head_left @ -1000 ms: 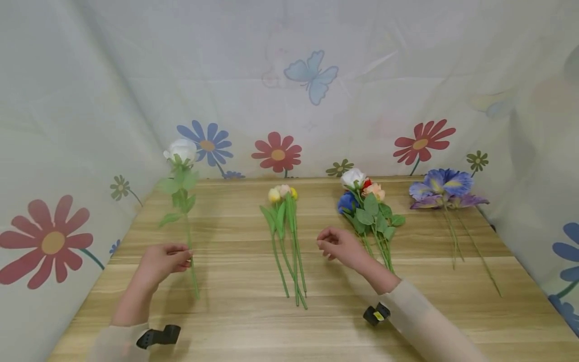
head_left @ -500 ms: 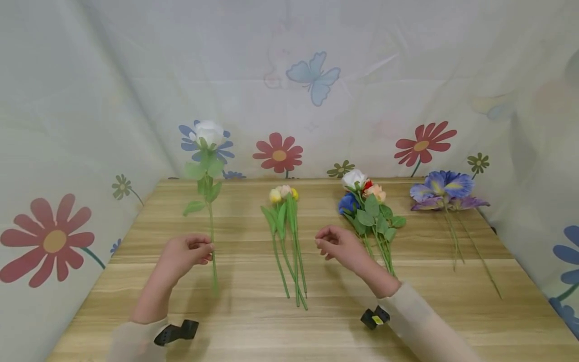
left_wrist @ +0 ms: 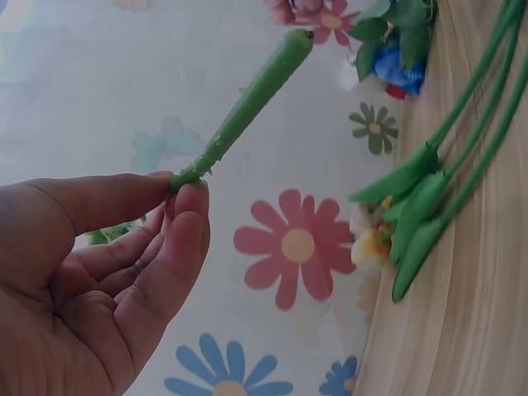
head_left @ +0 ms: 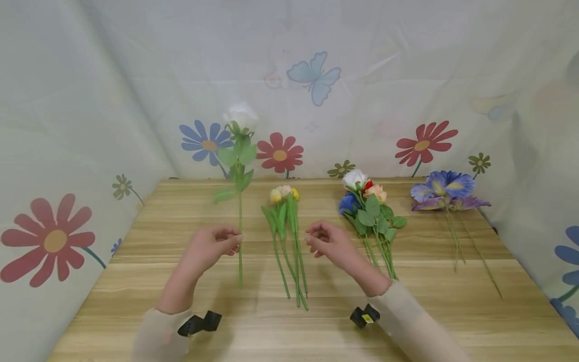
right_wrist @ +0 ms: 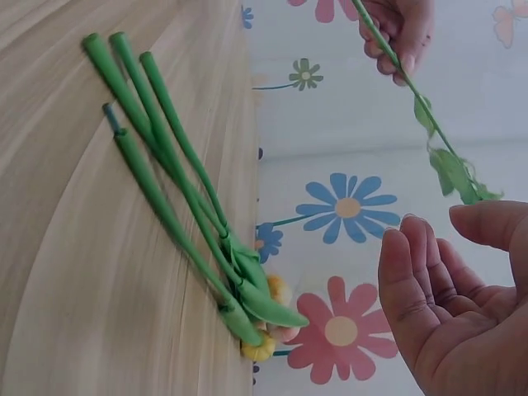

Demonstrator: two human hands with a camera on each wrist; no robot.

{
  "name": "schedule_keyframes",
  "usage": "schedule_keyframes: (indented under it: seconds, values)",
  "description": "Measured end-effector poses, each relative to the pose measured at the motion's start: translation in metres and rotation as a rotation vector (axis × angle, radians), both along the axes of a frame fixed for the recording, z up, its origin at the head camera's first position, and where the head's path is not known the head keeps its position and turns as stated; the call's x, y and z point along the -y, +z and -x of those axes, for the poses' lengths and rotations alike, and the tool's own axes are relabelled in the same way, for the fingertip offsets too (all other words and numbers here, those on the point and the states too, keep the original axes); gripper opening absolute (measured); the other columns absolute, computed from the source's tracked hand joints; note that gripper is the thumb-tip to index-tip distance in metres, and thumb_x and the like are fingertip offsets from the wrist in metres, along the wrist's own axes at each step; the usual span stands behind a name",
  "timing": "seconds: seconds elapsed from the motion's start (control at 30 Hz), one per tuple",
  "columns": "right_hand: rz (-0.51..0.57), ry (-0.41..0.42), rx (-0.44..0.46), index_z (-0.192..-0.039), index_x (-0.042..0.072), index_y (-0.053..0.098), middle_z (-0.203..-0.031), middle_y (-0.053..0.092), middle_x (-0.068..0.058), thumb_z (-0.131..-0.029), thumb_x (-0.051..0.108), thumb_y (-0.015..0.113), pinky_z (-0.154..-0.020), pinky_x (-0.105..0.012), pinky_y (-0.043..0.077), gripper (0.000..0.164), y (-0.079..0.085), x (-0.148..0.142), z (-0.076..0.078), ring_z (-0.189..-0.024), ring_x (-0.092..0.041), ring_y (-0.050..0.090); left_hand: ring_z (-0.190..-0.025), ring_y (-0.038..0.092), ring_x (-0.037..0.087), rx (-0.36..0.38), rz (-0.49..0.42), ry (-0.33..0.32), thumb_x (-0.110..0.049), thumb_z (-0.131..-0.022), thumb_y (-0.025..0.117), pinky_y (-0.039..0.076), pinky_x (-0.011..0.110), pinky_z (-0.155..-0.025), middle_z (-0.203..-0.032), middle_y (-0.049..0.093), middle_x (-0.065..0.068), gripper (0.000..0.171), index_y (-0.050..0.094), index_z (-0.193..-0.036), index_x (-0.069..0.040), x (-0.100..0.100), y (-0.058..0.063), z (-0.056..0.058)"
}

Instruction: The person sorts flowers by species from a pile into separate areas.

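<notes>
Pinched between thumb and fingertips of my left hand [head_left: 212,250] is the green stem of a white rose [head_left: 242,117], upright above the table with its bloom at the top. In the left wrist view the stem's thorny lower end [left_wrist: 260,95] points up past the fingers. My right hand [head_left: 335,247] hovers with loosely bent fingers and holds nothing. In the right wrist view, a gap shows between its thumb and fingers [right_wrist: 417,272]. Between both hands lie several tulips [head_left: 281,213], yellow and pink, with green stems pointing toward me.
Behind my right hand lies a bunch of roses [head_left: 372,213] in white, blue, red and peach. Purple-blue irises [head_left: 443,187] lie farther right on the wooden table [head_left: 339,337]. A flower-printed curtain [head_left: 380,90] encloses the back and sides.
My left hand has carried the white rose to the right and slightly up, toward the tulips. The right hand has shifted a little to the left.
</notes>
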State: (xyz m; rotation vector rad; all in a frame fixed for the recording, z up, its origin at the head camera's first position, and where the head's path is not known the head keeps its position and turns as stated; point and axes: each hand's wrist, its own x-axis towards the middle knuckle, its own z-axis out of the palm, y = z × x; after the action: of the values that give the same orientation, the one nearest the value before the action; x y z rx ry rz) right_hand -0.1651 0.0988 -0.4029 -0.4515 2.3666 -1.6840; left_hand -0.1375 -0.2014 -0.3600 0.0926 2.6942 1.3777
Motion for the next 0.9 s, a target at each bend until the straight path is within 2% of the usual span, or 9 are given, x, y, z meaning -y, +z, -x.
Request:
schedule_keyframes:
  seconds: [0.17, 0.23, 0.33, 0.57, 0.73, 0.9]
  values:
    - [0.025, 0.001, -0.011, -0.123, -0.010, 0.058, -0.104, 0.068, -0.026, -0.102, 0.010, 0.059, -0.072, -0.034, 0.063, 0.029, 0.003, 0.008, 0.000, -0.082, -0.023, 0.068, -0.086, 0.076, 0.025, -0.016, -0.037, -0.045, -0.016, -0.099, 0.066, 0.064, 0.041, -0.082, -0.107, 0.076, 0.025, 0.029, 0.069, -0.117, 0.007, -0.021, 0.002, 0.005]
    - [0.041, -0.008, -0.013, -0.124, -0.010, 0.059, -0.106, 0.068, -0.026, -0.102, 0.011, 0.059, -0.076, -0.041, 0.064, 0.030, 0.005, 0.010, -0.001, -0.085, -0.026, 0.068, -0.085, 0.076, 0.025, -0.015, -0.050, -0.060, -0.015, -0.099, 0.066, 0.064, 0.042, -0.082, -0.105, 0.076, 0.025, 0.030, 0.069, -0.117, 0.008, -0.029, 0.001, 0.007]
    - [0.063, -0.029, -0.005, -0.126, -0.010, 0.059, -0.109, 0.068, -0.025, -0.102, 0.013, 0.060, -0.081, -0.043, 0.063, 0.033, 0.007, 0.015, -0.001, -0.091, -0.029, 0.069, -0.085, 0.075, 0.027, -0.012, -0.076, -0.079, -0.013, -0.099, 0.066, 0.064, 0.042, -0.081, -0.106, 0.076, 0.027, 0.030, 0.069, -0.117, 0.010, -0.041, -0.002, 0.011]
    - [0.100, -0.056, -0.002, -0.125, -0.007, 0.061, -0.113, 0.067, -0.021, -0.100, 0.016, 0.062, -0.079, -0.027, 0.061, 0.034, 0.013, 0.023, 0.001, -0.096, -0.023, 0.068, -0.085, 0.076, 0.031, -0.045, -0.076, -0.102, -0.013, -0.098, 0.066, 0.064, 0.039, -0.077, -0.104, 0.077, 0.024, 0.026, 0.072, -0.114, 0.006, -0.064, -0.008, 0.017]
    - [0.133, -0.057, -0.007, -0.125, -0.007, 0.060, -0.114, 0.066, -0.022, -0.100, 0.016, 0.062, -0.079, -0.026, 0.061, 0.034, 0.014, 0.027, 0.003, -0.097, -0.023, 0.067, -0.087, 0.076, 0.025, -0.043, -0.091, -0.090, -0.014, -0.098, 0.066, 0.064, 0.041, -0.081, -0.110, 0.077, 0.023, 0.027, 0.071, -0.117, 0.005, -0.075, -0.009, 0.020]
    - [0.163, -0.069, 0.002, -0.127, -0.006, 0.060, -0.118, 0.066, -0.024, -0.102, 0.016, 0.061, -0.080, -0.026, 0.060, 0.034, 0.012, 0.028, 0.005, -0.093, -0.014, 0.066, -0.086, 0.075, 0.022, -0.064, -0.112, -0.118, -0.011, -0.098, 0.066, 0.064, 0.038, -0.078, -0.111, 0.076, 0.023, 0.026, 0.071, -0.117, 0.006, -0.083, -0.013, 0.022]
